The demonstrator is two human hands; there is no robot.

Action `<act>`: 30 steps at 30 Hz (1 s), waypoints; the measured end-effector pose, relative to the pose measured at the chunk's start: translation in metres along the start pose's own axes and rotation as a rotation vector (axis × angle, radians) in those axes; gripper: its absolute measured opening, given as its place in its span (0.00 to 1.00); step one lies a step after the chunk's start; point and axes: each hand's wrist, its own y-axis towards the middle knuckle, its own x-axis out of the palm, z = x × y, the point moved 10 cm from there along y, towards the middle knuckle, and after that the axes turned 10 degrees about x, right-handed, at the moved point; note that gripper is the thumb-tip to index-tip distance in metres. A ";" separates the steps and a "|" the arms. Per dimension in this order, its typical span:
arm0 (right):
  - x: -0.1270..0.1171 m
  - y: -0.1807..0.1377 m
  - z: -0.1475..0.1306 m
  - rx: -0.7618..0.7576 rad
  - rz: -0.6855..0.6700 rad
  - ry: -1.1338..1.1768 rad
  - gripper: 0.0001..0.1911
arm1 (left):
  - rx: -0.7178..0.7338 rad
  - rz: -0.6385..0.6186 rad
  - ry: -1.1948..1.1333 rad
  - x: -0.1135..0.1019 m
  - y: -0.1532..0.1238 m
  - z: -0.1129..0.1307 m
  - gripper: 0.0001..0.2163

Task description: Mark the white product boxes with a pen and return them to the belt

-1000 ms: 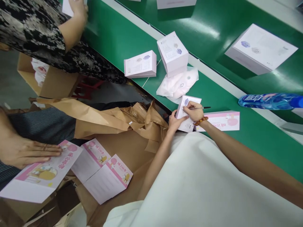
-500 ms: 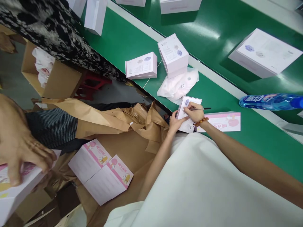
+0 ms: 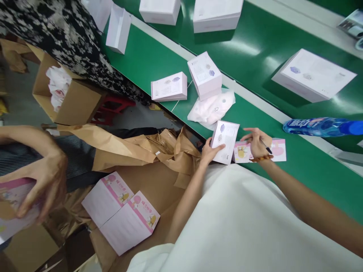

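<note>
A: What's the left hand [image 3: 212,153] doing?

B: Its grip is closed on a small pale box [image 3: 224,141] with a purple motif, fingers and thumb at the box's lower left edge.

A: And the right hand [image 3: 255,141]?

B: It's just right of the small pale box, with the upper fingers spread open. The grip holds a black pen [image 3: 266,146] low in the hand, and a beaded bracelet [image 3: 261,158] circles the wrist. Under the hand lies a pink-printed card [image 3: 276,149].

A: What's around the small pale box?

B: It sits at the edge of the green counter [image 3: 141,56]. Just above it is a white plastic bag [image 3: 211,109], with an upright box [image 3: 204,75] and a flat box [image 3: 169,87] beyond that. Well to its right lies a blue-capped water bottle [image 3: 320,126].

A: And to the left?

B: Crumpled brown kraft paper [image 3: 147,151] lies near it, with two pink-printed flat cartons [image 3: 129,223] lower left. Far left, a co-worker's hands [image 3: 42,181] hold another pink-printed carton [image 3: 13,200], and I can't tell how firmly.
</note>
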 end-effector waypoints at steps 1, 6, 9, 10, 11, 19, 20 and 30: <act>-0.014 0.001 0.005 -0.010 0.029 -0.036 0.39 | 0.010 0.002 0.018 -0.006 -0.007 0.006 0.40; -0.030 0.007 0.029 -0.116 0.004 -0.179 0.31 | 0.211 0.045 -0.259 -0.058 -0.025 0.061 0.39; -0.017 0.007 0.041 -0.168 -0.033 -0.213 0.30 | 0.341 0.222 -0.522 -0.121 0.000 0.114 0.35; -0.014 0.006 0.044 -0.179 -0.033 -0.225 0.30 | 0.367 0.275 -0.596 -0.142 0.015 0.134 0.34; -0.012 0.006 0.047 -0.189 -0.032 -0.235 0.31 | 0.372 0.303 -0.663 -0.160 0.032 0.154 0.33; -0.006 0.010 0.062 -0.237 -0.015 -0.268 0.25 | 0.170 0.372 -0.792 -0.211 0.139 0.257 0.31; -0.005 0.011 0.063 -0.239 -0.012 -0.268 0.25 | 0.172 0.387 -0.797 -0.213 0.145 0.262 0.32; -0.001 0.013 0.075 -0.244 -0.020 -0.282 0.24 | 0.306 0.629 -0.603 -0.219 0.129 0.279 0.21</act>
